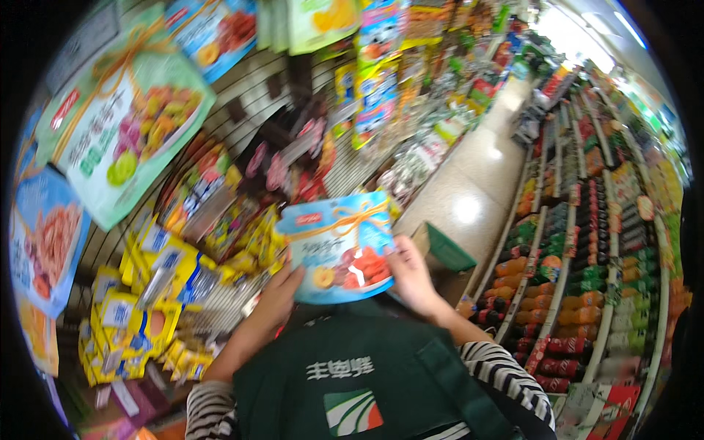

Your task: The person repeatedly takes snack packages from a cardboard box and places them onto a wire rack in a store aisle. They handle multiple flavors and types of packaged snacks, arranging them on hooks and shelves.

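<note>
A blue and white snack pouch [338, 250], printed with dried fruit and an orange bow, is held between both hands in front of the dark green apron [352, 379]. My left hand [283, 294] grips its lower left edge, while my right hand [410, 272] pinches the right edge. Similar large pouches hang on the rack at the left: a green one [129, 129], a blue one [47, 236] and another blue one [214, 33]. Yellow snack packets [135, 324] hang lower down, beside my left forearm.
A wire display rack [247, 82] with hanging packets runs along the left. On the right, long shelves hold bottled drinks [583, 313]. An open cardboard carton [448, 247] with green flaps sits on the tiled aisle floor [467, 187] near my right hand.
</note>
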The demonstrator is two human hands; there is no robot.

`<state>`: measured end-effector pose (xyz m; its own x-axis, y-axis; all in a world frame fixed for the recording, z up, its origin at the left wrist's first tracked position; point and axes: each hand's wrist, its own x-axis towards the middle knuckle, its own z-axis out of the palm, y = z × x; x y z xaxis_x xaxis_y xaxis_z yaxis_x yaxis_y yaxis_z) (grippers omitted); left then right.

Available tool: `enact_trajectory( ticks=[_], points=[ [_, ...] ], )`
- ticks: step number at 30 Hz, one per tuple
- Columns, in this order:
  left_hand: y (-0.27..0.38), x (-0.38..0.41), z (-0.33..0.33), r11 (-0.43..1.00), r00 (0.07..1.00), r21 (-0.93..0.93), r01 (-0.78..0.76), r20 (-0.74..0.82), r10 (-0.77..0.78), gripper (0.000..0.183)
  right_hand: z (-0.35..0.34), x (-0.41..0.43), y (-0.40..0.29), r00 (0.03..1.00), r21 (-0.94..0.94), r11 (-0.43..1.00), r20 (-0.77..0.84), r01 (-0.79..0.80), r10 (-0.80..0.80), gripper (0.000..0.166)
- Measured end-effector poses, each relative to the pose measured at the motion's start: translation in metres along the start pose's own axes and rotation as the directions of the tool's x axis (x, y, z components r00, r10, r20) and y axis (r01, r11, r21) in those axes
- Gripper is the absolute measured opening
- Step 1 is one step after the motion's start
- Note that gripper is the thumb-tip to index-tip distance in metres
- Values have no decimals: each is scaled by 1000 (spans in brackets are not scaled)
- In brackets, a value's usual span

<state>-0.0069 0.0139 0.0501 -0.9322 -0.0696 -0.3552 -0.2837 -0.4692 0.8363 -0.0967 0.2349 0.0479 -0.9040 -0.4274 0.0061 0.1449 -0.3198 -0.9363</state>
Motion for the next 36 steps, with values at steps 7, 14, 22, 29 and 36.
enact_trajectory(
  ticks=[7,14,22,29,36],
  points=[
    [14,-7,16,1000,998,-17,-15,61,16,38,-11,-3,1,992,233,964,42,-128,121,27],
    [8,9,25,846,862,-414,336,497,-99,39,12,8,0,825,354,762,396,-542,402,48],
    [-24,49,40,817,508,-75,572,814,-281,37,5,16,32,785,445,801,618,-401,50,45],
    [-29,51,14,897,770,359,259,484,-416,42,-86,4,8,994,448,891,-110,69,-21,27],
    [-45,36,-55,949,933,90,303,176,-314,41,-220,-58,50,762,-633,737,-592,-237,-263,17]
  ],
)
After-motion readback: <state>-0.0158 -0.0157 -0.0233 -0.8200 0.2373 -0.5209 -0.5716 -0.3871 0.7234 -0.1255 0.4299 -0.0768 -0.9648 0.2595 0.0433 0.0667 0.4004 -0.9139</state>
